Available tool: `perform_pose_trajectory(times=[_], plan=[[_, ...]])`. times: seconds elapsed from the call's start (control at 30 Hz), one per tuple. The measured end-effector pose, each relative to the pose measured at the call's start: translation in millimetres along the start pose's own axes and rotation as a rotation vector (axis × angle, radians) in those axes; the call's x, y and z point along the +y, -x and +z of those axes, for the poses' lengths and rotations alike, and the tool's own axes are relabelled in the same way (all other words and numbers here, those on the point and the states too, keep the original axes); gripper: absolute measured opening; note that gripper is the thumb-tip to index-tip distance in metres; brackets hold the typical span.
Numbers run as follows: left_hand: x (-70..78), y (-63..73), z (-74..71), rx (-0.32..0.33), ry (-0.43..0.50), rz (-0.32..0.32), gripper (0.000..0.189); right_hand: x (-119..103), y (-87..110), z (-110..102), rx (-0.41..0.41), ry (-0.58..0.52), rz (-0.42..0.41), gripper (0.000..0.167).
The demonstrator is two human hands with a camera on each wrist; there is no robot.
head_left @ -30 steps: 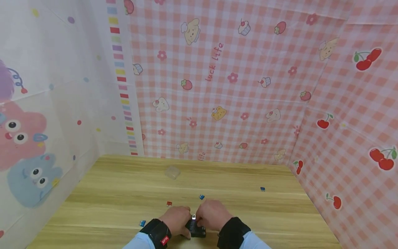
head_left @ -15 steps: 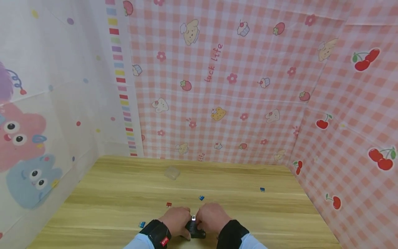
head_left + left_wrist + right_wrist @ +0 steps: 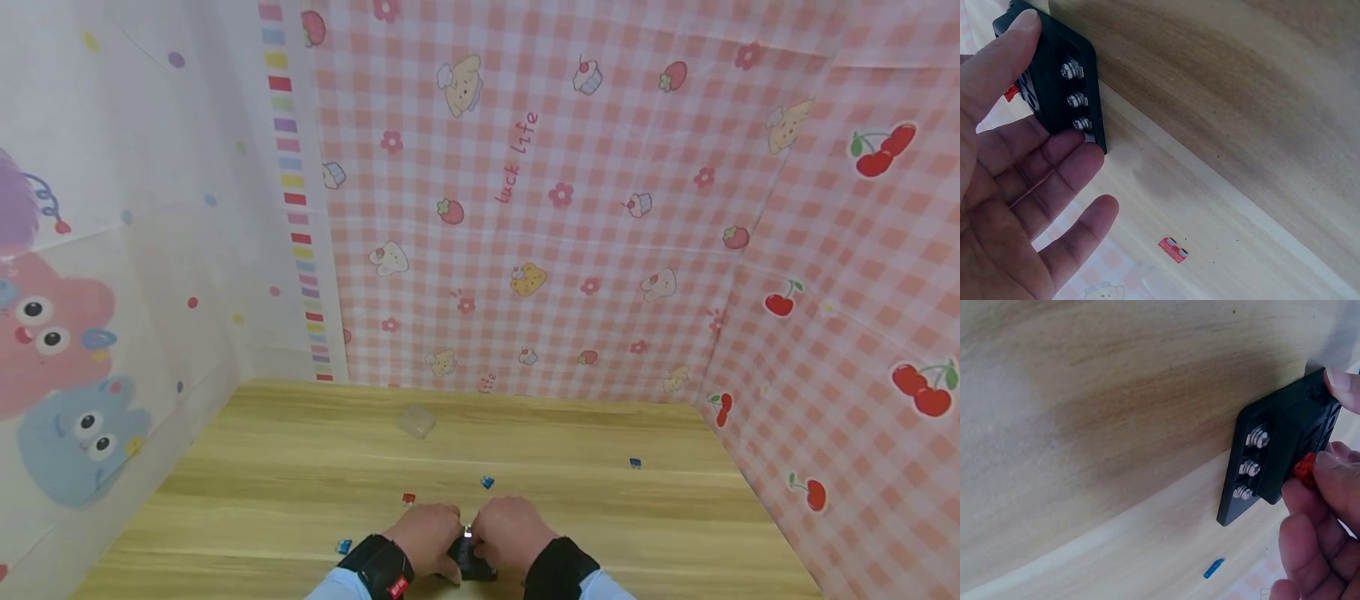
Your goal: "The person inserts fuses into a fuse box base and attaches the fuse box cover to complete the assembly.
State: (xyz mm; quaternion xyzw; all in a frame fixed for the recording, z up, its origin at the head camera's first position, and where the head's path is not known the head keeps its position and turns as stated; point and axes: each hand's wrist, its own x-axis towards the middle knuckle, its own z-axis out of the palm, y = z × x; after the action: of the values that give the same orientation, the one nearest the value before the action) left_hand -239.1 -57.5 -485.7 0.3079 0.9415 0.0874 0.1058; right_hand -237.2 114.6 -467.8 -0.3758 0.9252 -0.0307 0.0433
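A black fuse block with a row of metal screw terminals stands on the wooden table between the hands. My left hand grips its edge; in the left wrist view the thumb lies over the block and fingers curl at the other side. Between the thumb and index finger of my right hand is a red blade fuse, held against the slotted top of the block. How deep the fuse sits in a slot is hidden by the fingers.
Beyond the hands a loose red fuse and a blue fuse lie on the tabletop. Other blue fuses lie at left and far right. A clear plastic box sits near the patterned back cloth.
Both hands keep their places on the fuse block, with only slight movement of the right hand. The head view has tilted up a little, so everything appears slightly lower.
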Motion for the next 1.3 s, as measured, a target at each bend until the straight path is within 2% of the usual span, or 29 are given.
perform_pose_trajectory(times=[0.2, 0.43, 0.7, 1.0, 1.3], plan=[[0.5, 0.6, 2.0, 0.020, -0.022, 0.012, 0.032, -3.5, 0.0, 0.8, 0.026, 0.021, 0.016, 0.006], [2.5, 0.7, 0.7, 0.004, -0.010, -0.003, 0.031, -6.8, -1.6, 1.2, 0.047, 0.029, 0.043, 0.009], [2.6, 1.8, 0.2, 0.014, -0.019, 0.012, 0.031, -8.6, -4.9, -2.7, -0.053, -0.014, 0.049, 0.007], [1.7, 0.2, -0.9, 0.021, -0.021, 0.014, 0.033, -7.4, -5.2, -1.7, -0.005, 0.043, 0.000, 0.012], [4.1, 1.2, 0.5, 0.024, -0.027, -0.002, 0.031, -6.7, -3.8, 2.8, -0.025, -0.021, 0.038, 0.010]])
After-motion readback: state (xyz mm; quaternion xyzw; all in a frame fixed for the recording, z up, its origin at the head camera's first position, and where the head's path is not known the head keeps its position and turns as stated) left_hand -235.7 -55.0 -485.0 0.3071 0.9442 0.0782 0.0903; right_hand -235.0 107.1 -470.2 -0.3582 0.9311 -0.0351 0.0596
